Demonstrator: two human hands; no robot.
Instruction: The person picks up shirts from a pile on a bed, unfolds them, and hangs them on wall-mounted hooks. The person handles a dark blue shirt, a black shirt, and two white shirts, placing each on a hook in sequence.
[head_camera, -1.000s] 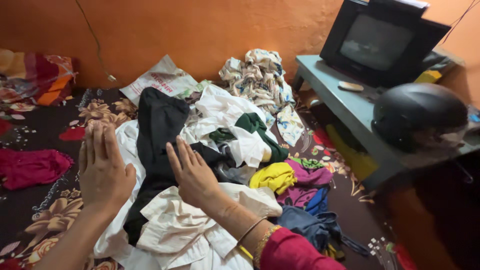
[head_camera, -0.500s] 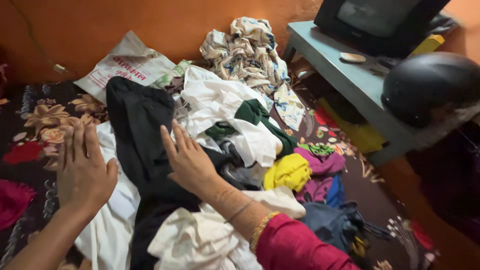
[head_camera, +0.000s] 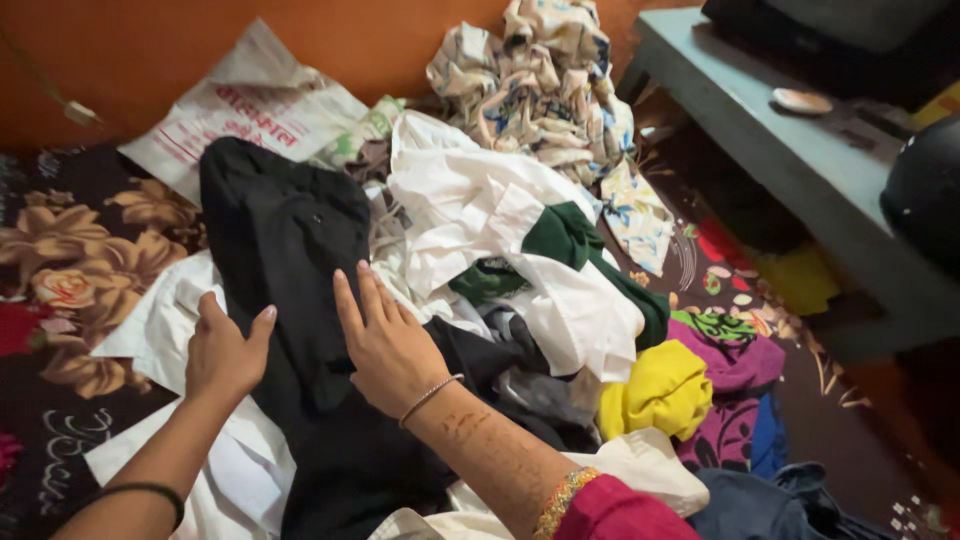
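Note:
A long black garment lies over a heap of clothes on a floral bedsheet. My left hand curls around the garment's left edge, thumb on the black cloth, with white cloth just under it. My right hand rests flat on the black garment, fingers spread, holding nothing. It wears a thin bangle at the wrist and has a pink sleeve further up. White shirts with a dark green piece lie right of my hands.
A crumpled patterned cloth and a white printed sack lie against the orange wall. Yellow, magenta and blue clothes sit at the right. A grey-blue low table holds a black helmet and a television.
The view has tilted down and closer. Both hands came down from raised, open positions: the left now curls on the black garment's edge, the right lies flat on it.

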